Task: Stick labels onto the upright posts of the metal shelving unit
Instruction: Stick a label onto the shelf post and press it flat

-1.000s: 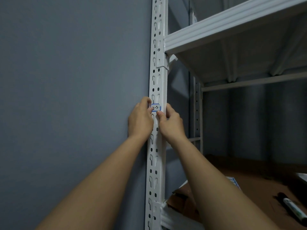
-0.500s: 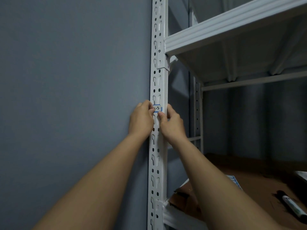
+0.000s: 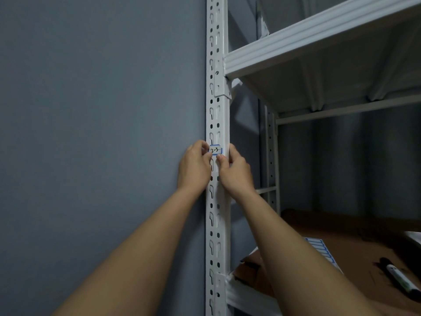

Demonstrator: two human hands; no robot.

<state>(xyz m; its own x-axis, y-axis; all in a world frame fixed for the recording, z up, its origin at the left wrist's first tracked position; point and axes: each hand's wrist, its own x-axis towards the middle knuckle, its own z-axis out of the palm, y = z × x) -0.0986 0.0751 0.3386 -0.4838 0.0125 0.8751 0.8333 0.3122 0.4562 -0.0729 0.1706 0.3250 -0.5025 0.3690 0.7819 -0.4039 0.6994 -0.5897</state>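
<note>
Label [image 3: 215, 150] sat on front face of upright post [image 3: 216, 119], long axis horizontal, across post; I had left hand [image 3: 194, 166] pinching its left end, right hand [image 3: 235, 172] pinching right end, both just below it; next likely pressing flat

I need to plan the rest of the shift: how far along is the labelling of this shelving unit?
Done: nothing that shows; no other label is visible on the front post or the rear post. In hand: one blue-edged label lies across the front post, with the left hand and right hand at its ends. Left: the label sheet on the lower shelf suggests more remain.
</note>
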